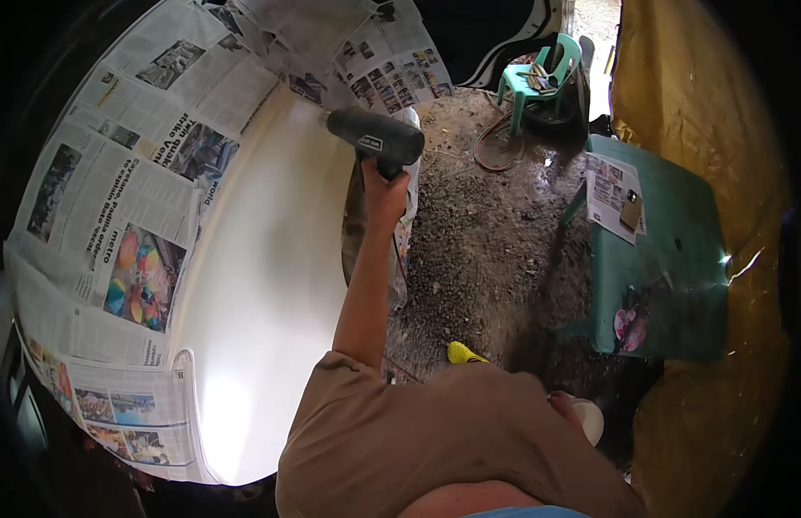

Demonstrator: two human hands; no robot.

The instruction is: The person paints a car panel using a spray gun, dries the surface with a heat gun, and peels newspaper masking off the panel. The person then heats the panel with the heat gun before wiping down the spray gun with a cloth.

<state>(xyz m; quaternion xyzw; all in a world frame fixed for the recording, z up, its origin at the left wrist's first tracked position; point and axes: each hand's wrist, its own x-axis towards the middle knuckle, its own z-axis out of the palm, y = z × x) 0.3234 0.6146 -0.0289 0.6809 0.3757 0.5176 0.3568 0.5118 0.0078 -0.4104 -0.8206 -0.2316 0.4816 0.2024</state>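
My left hand (385, 194) is wrapped around the handle of a dark heat gun (379, 136), at the end of my outstretched arm. Its nozzle points left, over the upper part of a glossy white car panel (262, 250). Newspaper sheets (116, 198) cover the area around the panel's left and top edges. At the lower right, only a bit of my right hand (566, 406) shows beyond the brown sleeve, beside a white rounded object (589, 420). Its fingers are hidden, so I cannot make out whether it grips that object.
A green table (659, 250) on the right bears a newspaper, a phone (631, 210) and a pinkish cloth. Farther back, a small green chair (543, 82) holds tools. A hose (495, 155) curls on the gravel floor (478, 242). A yellow object (463, 352) lies near me.
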